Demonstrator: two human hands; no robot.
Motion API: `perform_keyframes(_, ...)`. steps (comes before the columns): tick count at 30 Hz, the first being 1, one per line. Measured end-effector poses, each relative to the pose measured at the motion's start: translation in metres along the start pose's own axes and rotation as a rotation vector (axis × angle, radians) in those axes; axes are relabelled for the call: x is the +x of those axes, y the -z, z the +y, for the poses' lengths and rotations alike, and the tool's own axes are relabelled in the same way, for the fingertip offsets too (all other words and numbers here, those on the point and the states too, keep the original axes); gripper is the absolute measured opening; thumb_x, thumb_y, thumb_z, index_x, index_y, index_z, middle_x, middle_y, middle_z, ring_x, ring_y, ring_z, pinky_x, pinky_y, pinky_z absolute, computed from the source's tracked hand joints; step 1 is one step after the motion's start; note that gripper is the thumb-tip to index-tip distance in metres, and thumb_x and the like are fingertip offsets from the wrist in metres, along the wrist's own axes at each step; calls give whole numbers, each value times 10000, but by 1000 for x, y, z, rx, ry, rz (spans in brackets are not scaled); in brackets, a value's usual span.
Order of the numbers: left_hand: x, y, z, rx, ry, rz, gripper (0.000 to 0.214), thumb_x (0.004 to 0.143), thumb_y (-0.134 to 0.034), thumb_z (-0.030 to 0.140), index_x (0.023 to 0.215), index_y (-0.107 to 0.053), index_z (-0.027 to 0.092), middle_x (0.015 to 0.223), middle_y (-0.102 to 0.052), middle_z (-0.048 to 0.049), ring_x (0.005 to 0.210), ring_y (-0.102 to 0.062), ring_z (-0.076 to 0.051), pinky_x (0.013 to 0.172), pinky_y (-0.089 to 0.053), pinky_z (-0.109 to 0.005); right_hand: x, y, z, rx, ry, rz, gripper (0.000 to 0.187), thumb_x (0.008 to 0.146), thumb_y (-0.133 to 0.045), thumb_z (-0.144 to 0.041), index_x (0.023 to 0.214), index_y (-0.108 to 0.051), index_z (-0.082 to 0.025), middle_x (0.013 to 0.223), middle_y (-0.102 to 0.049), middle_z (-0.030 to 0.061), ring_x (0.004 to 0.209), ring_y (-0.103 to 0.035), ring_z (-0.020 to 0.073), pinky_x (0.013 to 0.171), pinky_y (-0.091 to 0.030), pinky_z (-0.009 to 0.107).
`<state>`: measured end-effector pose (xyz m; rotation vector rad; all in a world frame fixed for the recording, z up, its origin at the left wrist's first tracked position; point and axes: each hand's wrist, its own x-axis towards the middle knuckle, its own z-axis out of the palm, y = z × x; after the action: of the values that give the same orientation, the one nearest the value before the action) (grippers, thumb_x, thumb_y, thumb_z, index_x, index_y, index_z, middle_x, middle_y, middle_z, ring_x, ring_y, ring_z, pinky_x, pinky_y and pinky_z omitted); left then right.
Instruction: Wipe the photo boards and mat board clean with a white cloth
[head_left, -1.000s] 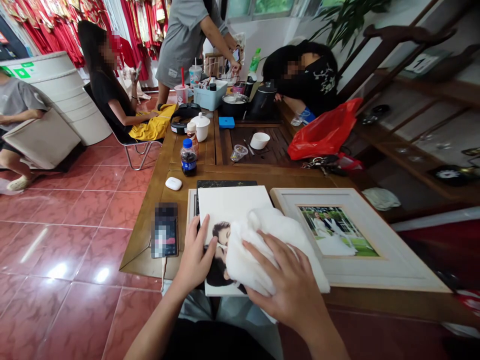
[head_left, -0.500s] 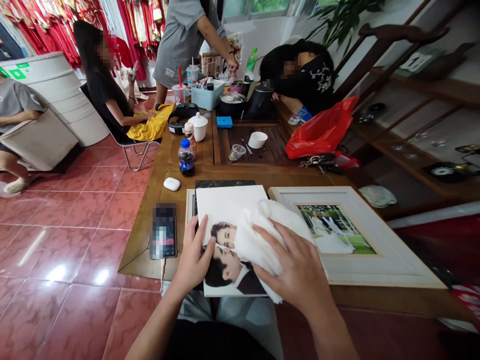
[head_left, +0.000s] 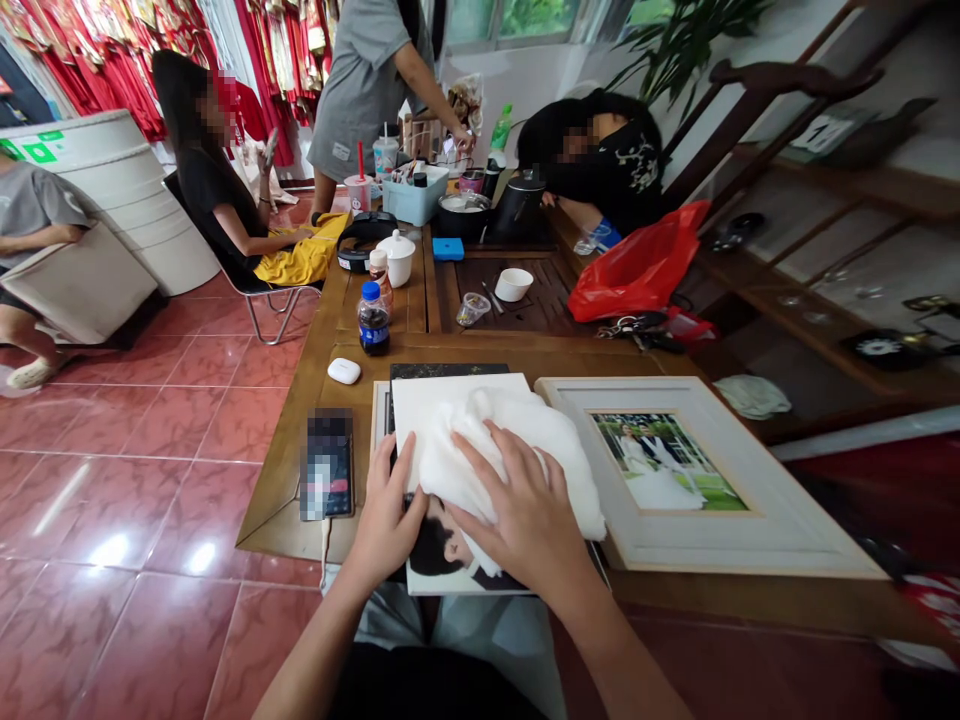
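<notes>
A white photo panel [head_left: 429,392] with a printed portrait lies in front of me at the table's near edge. My left hand [head_left: 388,510] steadies it by the left side, thumb on the face and fingers along the edge. Over the print, my right hand [head_left: 525,500] presses a bunched white cloth [head_left: 559,430], fingers spread across it. Cloth and hand hide most of the portrait; some dark hair and part of a face show below. Beneath the panel, a dark board [head_left: 450,371] sticks out at the back. To the right rests a framed wedding photo [head_left: 667,460].
Left of the panel are a phone [head_left: 328,465] with a cable and a white earbud case [head_left: 344,371]. Farther back stand a blue-capped bottle [head_left: 373,320], a lidded white cup [head_left: 397,258], a white bowl [head_left: 514,285] and a red plastic bag [head_left: 637,265]. Several people are around the table.
My right hand has slid the white cloth leftward over the panel, covering more of the portrait. My left hand has stayed at the panel's left edge.
</notes>
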<state>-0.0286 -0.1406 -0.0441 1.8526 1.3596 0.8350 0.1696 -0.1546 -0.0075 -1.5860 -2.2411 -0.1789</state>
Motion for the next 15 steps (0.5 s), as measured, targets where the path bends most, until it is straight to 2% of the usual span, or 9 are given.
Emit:
perform_keyframes(5,0,-1,-3,-19,-1,-1,637,1005,-443,202,1603,-258,319,1670,-190,-74,1583,-125,-253,1278,-153,-512,7,-3,-12,3,-9,-1,652,993,-486,-501,1590,-338,-286,1580,-377,206,1373,-423,408,1064,-346,629)
perform_keyframes(8,0,-2,-4,-19,-25,22,647,992,-450,191,1599,-263,311,1667,-205,-83,1577,-151,-264,1275,-170,-516,11,-4,-14,14,21,-19,620,1000,-475,-508,1575,-367,-303,1582,-373,203,1386,-415,398,1072,-335,626)
perform_keyframes(15,1,-1,-2,-28,9,29,570,1033,-447,260,1584,-307,306,1647,-242,-91,1570,-180,-261,1273,-175,-513,17,-3,5,5,43,-40,614,987,-511,-533,1555,-399,-328,1566,-416,172,1369,-454,357,1077,-356,579)
